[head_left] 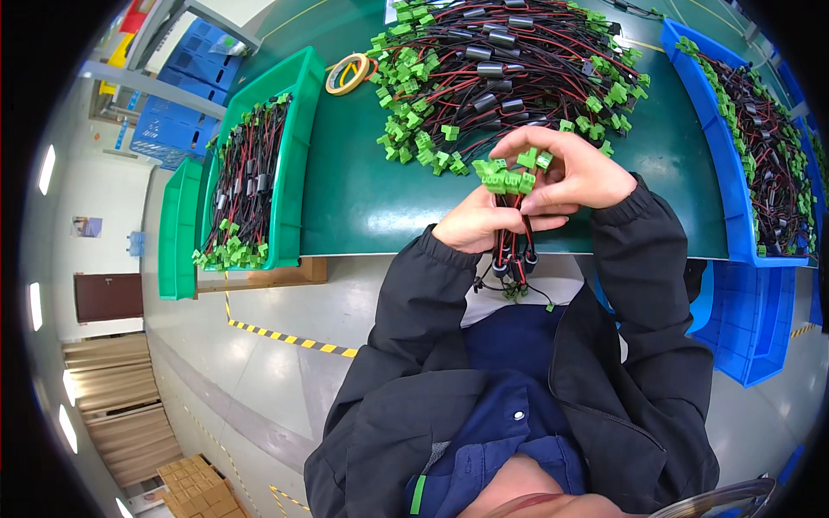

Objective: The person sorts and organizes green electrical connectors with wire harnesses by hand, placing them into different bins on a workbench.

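1. The left hand [466, 223] is closed around a bundle of cables [503, 251], gripping it just below its green connectors [505, 180].
2. The right hand [596, 173] arches over the same bundle from the other side, fingers and thumb curled in narrowly around the connectors at its top; exactly which ones it pinches cannot be told.
3. The bundle is held at the near edge of the green surface [354, 203], in front of the person's body, with its lower ends hanging past that edge.
4. At the left end of the surface, a green bin [298, 164] holds a layer of black and red cables [250, 168] with grey cylinders along their middles; green connectors are gathered at its near and far ends.
5. Just left of it is another green bin [180, 233], its inside mostly hidden.
6. At the right end, a blue bin [724, 160] is filled with similar cables [770, 164], green connectors lining its sides.
7. Below that bin, under the surface's level, are blue containers [749, 324].
8. Between the filled bins, a large loose pile of cables [496, 73] lies directly on the surface, with tape rolls [347, 77] beside it on the left.
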{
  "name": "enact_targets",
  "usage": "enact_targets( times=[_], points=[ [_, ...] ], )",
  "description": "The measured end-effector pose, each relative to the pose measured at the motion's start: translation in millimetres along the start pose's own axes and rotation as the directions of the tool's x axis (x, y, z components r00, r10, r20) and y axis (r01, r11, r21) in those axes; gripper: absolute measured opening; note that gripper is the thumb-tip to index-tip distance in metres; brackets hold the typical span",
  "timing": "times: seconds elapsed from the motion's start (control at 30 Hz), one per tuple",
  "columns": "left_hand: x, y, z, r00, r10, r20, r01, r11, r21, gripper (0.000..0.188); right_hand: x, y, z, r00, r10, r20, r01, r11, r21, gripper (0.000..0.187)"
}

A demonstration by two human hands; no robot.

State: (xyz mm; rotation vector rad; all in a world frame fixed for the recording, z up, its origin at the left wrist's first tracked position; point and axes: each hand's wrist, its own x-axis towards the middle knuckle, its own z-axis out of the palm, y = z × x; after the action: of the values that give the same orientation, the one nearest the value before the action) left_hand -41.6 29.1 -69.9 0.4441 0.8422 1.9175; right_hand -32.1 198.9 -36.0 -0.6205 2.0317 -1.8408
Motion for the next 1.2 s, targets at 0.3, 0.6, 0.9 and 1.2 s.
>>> enact_targets(
  times=[0.3, 0.6, 0.9, 1.2],
  points=[
    [-6, 2, 4, 0.966, 0.158, -0.204, -0.016, 0.827, 0.562, 0.032, -7, 0, 18, 0.962, -0.199, -0.188, 0.160, 0.966, -0.204, 0.025],
    [-15, 0, 12, 0.969, 0.058, -0.238, 0.021, 0.949, 0.313, 0.025, -13, 20, 10, 0.952, -0.229, -0.202, 0.201, 0.968, -0.149, 0.032],
    [-16, -2, -5, 0.993, -0.006, -0.121, 0.042, 0.956, 0.289, 0.036, -11, 13, 17, 0.973, -0.167, -0.161, 0.133, 0.971, -0.201, 0.032],
    [-20, -4, -6, 0.975, 0.018, -0.221, 0.042, 0.963, 0.265, 0.029, -7, 13, 18, 0.950, -0.262, -0.172, 0.193, 0.922, -0.335, 0.028]
  ],
)
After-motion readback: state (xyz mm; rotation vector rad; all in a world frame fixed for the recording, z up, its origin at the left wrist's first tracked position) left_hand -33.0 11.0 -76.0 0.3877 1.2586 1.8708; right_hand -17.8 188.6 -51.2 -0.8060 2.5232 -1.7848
